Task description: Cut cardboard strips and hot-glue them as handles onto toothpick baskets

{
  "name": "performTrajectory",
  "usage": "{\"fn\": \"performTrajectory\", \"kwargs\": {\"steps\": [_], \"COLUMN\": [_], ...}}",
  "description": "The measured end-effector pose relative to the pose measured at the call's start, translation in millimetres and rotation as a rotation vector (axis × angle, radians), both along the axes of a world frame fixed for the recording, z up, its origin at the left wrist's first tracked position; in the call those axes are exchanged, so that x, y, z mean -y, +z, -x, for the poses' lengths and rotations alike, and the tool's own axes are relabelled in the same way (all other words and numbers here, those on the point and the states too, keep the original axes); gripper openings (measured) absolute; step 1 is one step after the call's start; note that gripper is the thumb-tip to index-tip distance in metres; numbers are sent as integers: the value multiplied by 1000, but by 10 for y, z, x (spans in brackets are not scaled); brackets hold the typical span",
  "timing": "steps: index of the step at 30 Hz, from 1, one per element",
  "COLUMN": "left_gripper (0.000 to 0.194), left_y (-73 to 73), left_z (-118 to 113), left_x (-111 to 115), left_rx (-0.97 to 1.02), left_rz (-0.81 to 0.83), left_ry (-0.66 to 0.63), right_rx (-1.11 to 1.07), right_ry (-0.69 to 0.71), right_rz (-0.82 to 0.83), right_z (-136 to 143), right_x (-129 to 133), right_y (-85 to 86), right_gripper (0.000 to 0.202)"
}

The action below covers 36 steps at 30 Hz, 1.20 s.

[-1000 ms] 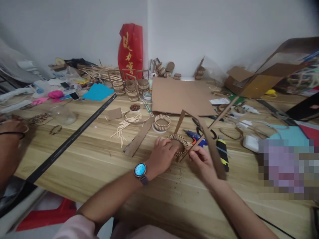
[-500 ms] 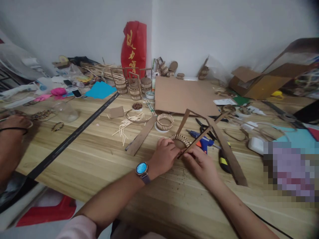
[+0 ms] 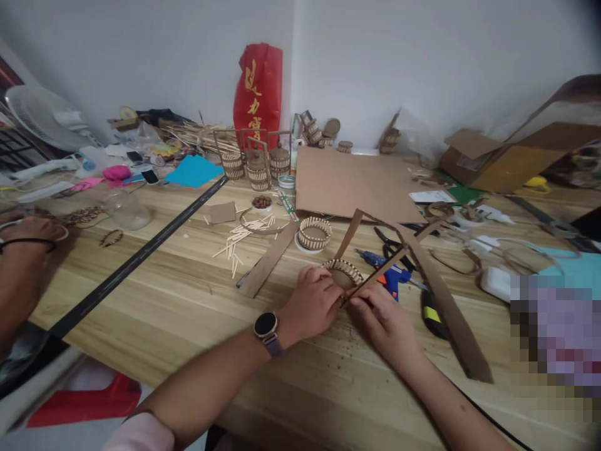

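Observation:
My left hand (image 3: 315, 302) curls around the near left side of a small round basket (image 3: 346, 270) made of short sticks with a cardboard base. A folded cardboard handle (image 3: 378, 273) rises over this basket. Its near end is pinched by my right hand (image 3: 382, 318) against the basket's outer wall; the fingertips partly hide the joint. A second stick basket (image 3: 314, 233), without a handle, stands just beyond on a white round base. Right of the held basket lies a blue glue gun (image 3: 393, 277), close to black-handled scissors (image 3: 394, 249).
A long cardboard strip (image 3: 448, 307) and a black-and-yellow tape measure (image 3: 432, 314) lie to the right. Loose sticks (image 3: 253, 230) and another strip (image 3: 267, 262) are at left. Finished handled baskets (image 3: 258, 170) stand behind. Another person's hand (image 3: 35, 228) works at far left.
The view has shifted slightly, so most things sit a little lower and further right. Both hands keep their hold on the basket and handle. My watch face has gone dark.

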<state>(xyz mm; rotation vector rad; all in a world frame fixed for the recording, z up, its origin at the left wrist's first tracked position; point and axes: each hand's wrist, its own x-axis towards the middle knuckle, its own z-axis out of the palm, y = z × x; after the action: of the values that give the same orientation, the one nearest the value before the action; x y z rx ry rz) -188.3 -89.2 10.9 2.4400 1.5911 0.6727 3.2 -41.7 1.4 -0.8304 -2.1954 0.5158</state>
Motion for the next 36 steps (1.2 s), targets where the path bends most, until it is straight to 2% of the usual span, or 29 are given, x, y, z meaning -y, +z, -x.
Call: {"fn": "performTrajectory", "kwargs": {"steps": [5,15,22,30,36], "left_gripper": [20,22,19,14,12], "left_y": [-35,-61,-88,-126,-69], "left_z": [-37,-55,-63,29,98], "left_x": [7,-8,-4,-52,-88], "left_rx": [9,66,106,130,97], "left_rz": [14,5,-37,-36,10], "left_ry": [5,41,55,-26,-95], "right_rx": [-22,-38,-19,-39,-131], "right_ry": [-15,-13,-52,-16,16], "right_rz": [-7,-43,23,34,30], "right_z": [-8,30,28,54,100], "right_x": [-11,14,19,30,45], "right_y": [-62,-41,-99,-88,-191], "right_gripper": [15,19,24,19,16]}}
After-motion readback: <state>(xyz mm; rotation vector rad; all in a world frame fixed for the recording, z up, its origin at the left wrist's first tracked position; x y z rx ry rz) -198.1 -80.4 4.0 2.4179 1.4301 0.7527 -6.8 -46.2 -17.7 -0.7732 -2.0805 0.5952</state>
